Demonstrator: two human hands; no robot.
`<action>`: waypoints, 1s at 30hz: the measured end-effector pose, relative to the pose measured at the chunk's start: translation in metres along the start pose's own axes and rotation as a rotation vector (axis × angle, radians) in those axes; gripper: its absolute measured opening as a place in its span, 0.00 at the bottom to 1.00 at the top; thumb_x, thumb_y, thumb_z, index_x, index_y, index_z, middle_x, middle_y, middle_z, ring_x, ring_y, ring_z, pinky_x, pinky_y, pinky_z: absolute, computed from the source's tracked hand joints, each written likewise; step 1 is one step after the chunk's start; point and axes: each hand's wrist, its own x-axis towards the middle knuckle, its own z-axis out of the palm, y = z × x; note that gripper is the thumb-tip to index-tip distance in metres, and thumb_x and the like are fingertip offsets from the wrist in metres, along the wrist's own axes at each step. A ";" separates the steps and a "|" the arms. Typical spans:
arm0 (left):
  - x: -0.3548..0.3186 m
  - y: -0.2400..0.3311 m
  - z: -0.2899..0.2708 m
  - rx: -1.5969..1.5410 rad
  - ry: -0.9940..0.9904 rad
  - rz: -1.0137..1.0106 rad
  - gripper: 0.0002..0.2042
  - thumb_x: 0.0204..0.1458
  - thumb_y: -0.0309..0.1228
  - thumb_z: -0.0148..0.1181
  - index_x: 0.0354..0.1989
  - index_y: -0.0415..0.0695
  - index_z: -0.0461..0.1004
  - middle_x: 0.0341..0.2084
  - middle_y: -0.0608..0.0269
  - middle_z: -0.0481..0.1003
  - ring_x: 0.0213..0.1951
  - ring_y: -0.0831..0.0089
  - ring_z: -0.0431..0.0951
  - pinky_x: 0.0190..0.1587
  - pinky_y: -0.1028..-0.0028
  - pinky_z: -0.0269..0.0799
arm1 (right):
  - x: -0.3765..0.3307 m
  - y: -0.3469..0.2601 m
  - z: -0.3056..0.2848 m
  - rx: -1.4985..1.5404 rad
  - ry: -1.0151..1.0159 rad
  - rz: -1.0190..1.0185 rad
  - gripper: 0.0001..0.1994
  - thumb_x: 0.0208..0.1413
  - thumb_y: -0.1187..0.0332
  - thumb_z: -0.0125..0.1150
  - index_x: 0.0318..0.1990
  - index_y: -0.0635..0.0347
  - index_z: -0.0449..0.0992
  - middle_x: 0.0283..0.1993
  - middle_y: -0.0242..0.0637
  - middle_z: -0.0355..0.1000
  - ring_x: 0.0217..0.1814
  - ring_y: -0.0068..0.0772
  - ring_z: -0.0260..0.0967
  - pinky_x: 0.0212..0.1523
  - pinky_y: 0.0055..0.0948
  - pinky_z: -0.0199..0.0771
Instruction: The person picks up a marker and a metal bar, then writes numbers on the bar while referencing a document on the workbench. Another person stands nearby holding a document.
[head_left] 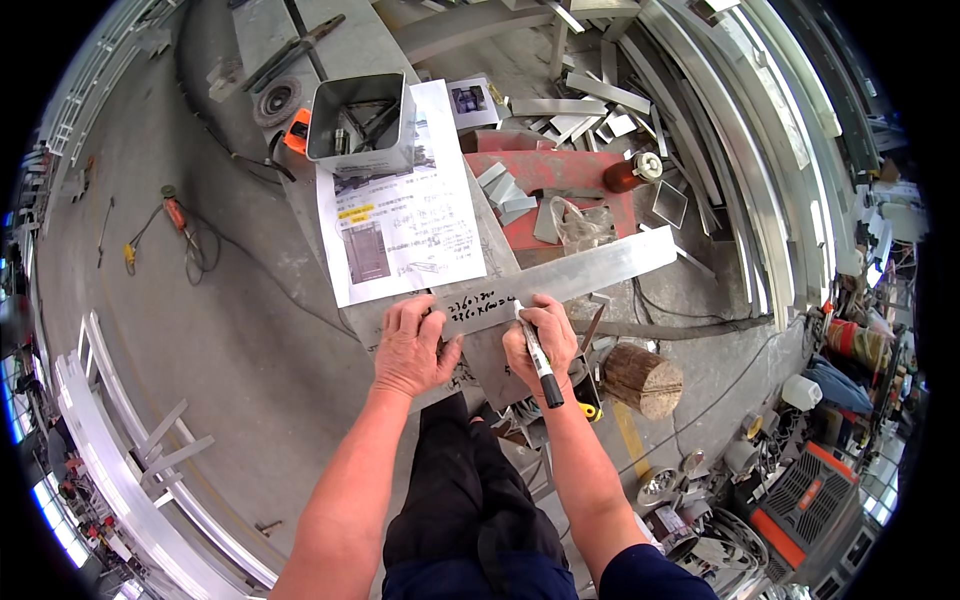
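A flat silvery metal strip lies across the workbench, with black handwriting near its left part. My left hand holds the strip's left end, fingers bent at the corner and the thumb by the near edge. In my right hand is a black-and-white marker pen, its tip against the strip at the end of the lower written line. Beyond the strip lies a printed sheet of paper with pictures and a yellow highlight. A square metal box with small tools inside stands on the sheet.
Beside the box are an orange tape measure and a round abrasive disc. Metal offcuts and a red board lie to the far right. A log stands right of my right hand. Cables cross the floor.
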 end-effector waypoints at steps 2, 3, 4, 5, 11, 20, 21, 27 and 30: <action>-0.001 0.000 0.001 -0.001 -0.002 -0.001 0.22 0.49 0.38 0.71 0.46 0.45 0.67 0.53 0.51 0.68 0.54 0.50 0.70 0.58 0.54 0.68 | 0.001 -0.001 0.000 -0.008 -0.011 -0.016 0.12 0.41 0.81 0.63 0.36 0.64 0.74 0.32 0.48 0.73 0.38 0.53 0.78 0.44 0.40 0.81; -0.002 0.000 0.001 -0.001 -0.005 -0.002 0.22 0.49 0.38 0.71 0.46 0.45 0.67 0.54 0.51 0.68 0.54 0.50 0.70 0.58 0.54 0.68 | 0.001 0.000 -0.002 0.010 -0.023 -0.019 0.12 0.41 0.81 0.62 0.36 0.64 0.74 0.32 0.48 0.73 0.38 0.52 0.78 0.44 0.40 0.81; -0.002 -0.001 0.001 -0.001 -0.005 -0.001 0.22 0.49 0.38 0.71 0.46 0.45 0.67 0.54 0.51 0.68 0.54 0.50 0.70 0.58 0.54 0.68 | 0.003 0.001 -0.004 0.027 -0.033 -0.025 0.11 0.41 0.81 0.62 0.36 0.64 0.74 0.32 0.48 0.73 0.38 0.52 0.78 0.44 0.40 0.81; -0.001 -0.002 0.001 0.000 -0.005 0.000 0.22 0.49 0.39 0.71 0.46 0.45 0.67 0.54 0.52 0.68 0.54 0.50 0.70 0.58 0.54 0.68 | 0.005 0.001 -0.005 0.045 -0.042 -0.031 0.11 0.41 0.81 0.62 0.36 0.64 0.74 0.32 0.48 0.73 0.37 0.52 0.78 0.44 0.39 0.81; -0.001 -0.001 0.002 -0.009 0.001 -0.015 0.22 0.49 0.39 0.71 0.47 0.46 0.67 0.54 0.53 0.68 0.54 0.50 0.70 0.58 0.53 0.68 | 0.022 0.003 0.004 0.078 -0.043 -0.079 0.10 0.42 0.82 0.60 0.35 0.64 0.74 0.25 0.41 0.69 0.27 0.44 0.71 0.54 0.48 0.80; -0.001 0.000 0.000 -0.011 -0.013 -0.022 0.22 0.48 0.38 0.71 0.47 0.46 0.67 0.54 0.53 0.68 0.54 0.49 0.70 0.58 0.53 0.68 | 0.022 0.006 0.011 0.057 -0.049 -0.078 0.10 0.41 0.83 0.59 0.34 0.63 0.73 0.24 0.39 0.69 0.24 0.42 0.69 0.54 0.47 0.80; -0.001 0.000 0.000 -0.010 -0.015 -0.025 0.22 0.48 0.38 0.71 0.46 0.46 0.67 0.54 0.53 0.68 0.54 0.49 0.70 0.58 0.53 0.68 | 0.022 0.005 0.009 0.060 -0.045 -0.069 0.10 0.41 0.83 0.59 0.34 0.63 0.73 0.24 0.39 0.69 0.25 0.42 0.69 0.54 0.47 0.80; 0.000 0.001 0.001 -0.028 -0.008 -0.025 0.22 0.48 0.37 0.71 0.46 0.46 0.67 0.54 0.52 0.68 0.54 0.49 0.70 0.58 0.53 0.68 | 0.019 0.005 0.006 0.055 -0.019 -0.007 0.10 0.41 0.83 0.59 0.34 0.64 0.74 0.24 0.41 0.69 0.27 0.47 0.72 0.54 0.48 0.79; -0.001 0.000 0.001 -0.014 -0.016 -0.027 0.22 0.47 0.37 0.71 0.46 0.46 0.67 0.54 0.52 0.68 0.54 0.49 0.70 0.58 0.53 0.68 | 0.019 0.006 0.009 0.027 0.021 -0.020 0.09 0.41 0.82 0.59 0.34 0.64 0.74 0.24 0.41 0.69 0.26 0.45 0.70 0.56 0.49 0.79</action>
